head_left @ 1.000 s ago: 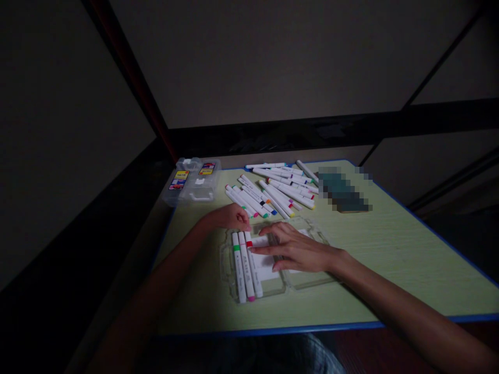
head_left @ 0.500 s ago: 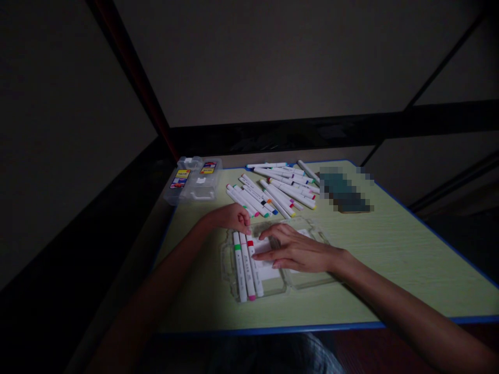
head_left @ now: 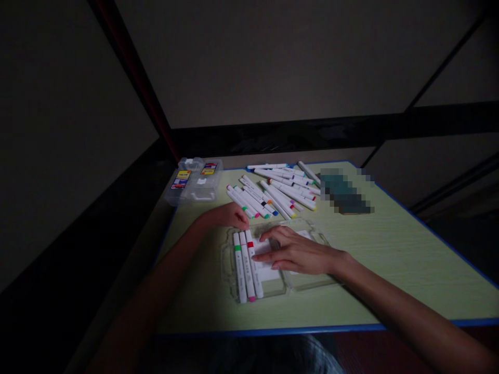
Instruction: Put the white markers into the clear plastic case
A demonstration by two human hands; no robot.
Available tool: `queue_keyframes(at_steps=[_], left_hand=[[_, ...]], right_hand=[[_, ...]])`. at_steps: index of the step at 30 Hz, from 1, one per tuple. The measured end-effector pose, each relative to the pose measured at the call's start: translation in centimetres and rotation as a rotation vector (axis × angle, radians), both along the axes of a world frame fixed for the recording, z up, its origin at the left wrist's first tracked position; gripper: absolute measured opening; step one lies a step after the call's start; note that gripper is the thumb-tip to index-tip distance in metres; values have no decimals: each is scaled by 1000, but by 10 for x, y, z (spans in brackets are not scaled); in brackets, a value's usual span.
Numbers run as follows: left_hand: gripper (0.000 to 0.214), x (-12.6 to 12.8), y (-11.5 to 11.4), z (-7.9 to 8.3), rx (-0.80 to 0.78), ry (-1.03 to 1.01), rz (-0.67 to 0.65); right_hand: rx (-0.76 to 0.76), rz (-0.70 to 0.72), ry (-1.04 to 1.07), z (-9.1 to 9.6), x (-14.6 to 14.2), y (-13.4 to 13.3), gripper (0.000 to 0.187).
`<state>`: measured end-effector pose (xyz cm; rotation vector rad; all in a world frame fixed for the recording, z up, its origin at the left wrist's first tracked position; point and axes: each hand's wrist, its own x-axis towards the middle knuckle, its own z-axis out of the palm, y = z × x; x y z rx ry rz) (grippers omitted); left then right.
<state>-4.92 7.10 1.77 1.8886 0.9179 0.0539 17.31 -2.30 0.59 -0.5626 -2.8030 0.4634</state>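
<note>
1. Slight shift since the earlier frame: the left hand [head_left: 231, 214] draws its fingertips back a little; the right hand [head_left: 302, 252] keeps its place.
2. Counter [head_left: 382, 259]: one, carrying all items below.
3. Clear case [head_left: 276, 294]: one, spread in two halves; farther left, clear casing [head_left: 210, 188], one piece or two uncertain.
4. Pixelated flat object [head_left: 345, 191]: one, far right.
5. Hands: two. Left, fingers curled, nothing visibly gripped; right, palm down, fingers loosely spread, grasping nothing.
6. Loose markers [head_left: 293, 196]: about twenty, overlapping, beyond the case.
7. Cased markers: three, in the left half, long axes running away from the person: green-banded marker [head_left: 239, 270], pink-banded marker [head_left: 247, 267], red-banded marker [head_left: 256, 275]. Red lies nearest both hands: left at its far end, contact unclear; right index fingertip at its right flank.
</note>
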Motion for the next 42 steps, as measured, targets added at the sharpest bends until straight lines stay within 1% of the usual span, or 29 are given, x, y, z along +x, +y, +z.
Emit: queue_keyframes(at_steps=[7, 14, 19, 24, 27, 31, 35, 42], left_hand=[[16, -1, 7, -7, 37, 34, 7], [18, 1, 3, -2, 89, 50, -2], [17, -1, 6, -5, 71, 38, -23], [17, -1, 6, -6, 131, 23, -54], [17, 0, 5, -5, 144, 40, -49], [16, 2, 4, -6, 141, 37, -28], [16, 2, 4, -9, 102, 23, -8], [18, 0, 5, -8, 48, 9, -40]], right_hand=[[35, -21, -19, 2, -1, -2, 39], [50, -32, -56, 5, -1, -4, 38], [57, -31, -63, 6, -1, -4, 37], [47, -29, -43, 5, 0, -4, 37], [40, -35, -57, 5, -1, -3, 36], [45, -28, -51, 4, -1, -2, 36], [54, -23, -37, 2, -1, -2, 36], [50, -13, -33, 2, -2, -2, 35]])
